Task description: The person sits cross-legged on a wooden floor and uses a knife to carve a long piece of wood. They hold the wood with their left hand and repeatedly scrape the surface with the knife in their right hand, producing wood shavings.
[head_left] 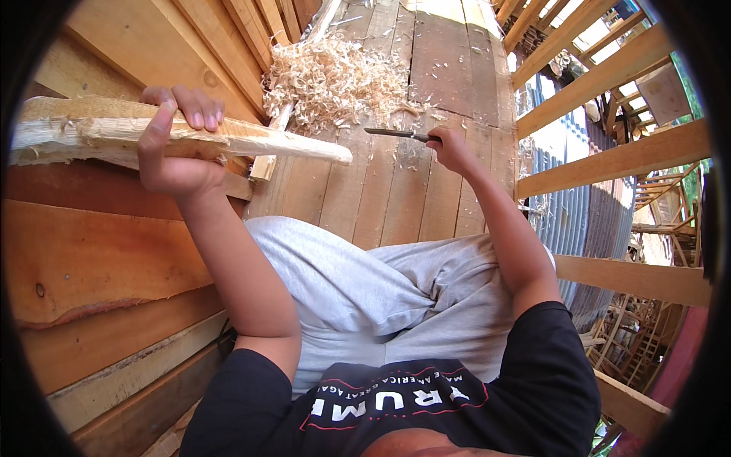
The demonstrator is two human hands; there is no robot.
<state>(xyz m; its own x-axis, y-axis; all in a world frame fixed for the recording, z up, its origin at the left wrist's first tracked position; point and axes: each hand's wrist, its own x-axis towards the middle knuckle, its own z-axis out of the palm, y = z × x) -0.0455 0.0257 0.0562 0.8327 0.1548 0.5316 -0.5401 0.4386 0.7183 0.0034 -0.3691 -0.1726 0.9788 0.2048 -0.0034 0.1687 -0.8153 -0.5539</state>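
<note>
A long, pale piece of wood (282,145), partly stripped to a narrow rounded end, reaches in from the left side of the head view. My left hand (179,148) is wrapped around it, thumb on the near side and fingertips over the top. Its thin end points right, above the floorboards. In my right hand (454,150) is a knife (397,134) with a dark, narrow blade pointing left. A gap separates the blade tip from the wood. My right fingers cover the knife's handle.
A heap of curled wood shavings (335,80) lies on the plank floor (388,198) ahead. Stacked boards (99,259) line the left side. Wooden railing slats (609,158) run along the right, with corrugated metal sheets (567,198) beyond. My legs in grey trousers (365,297) are folded below.
</note>
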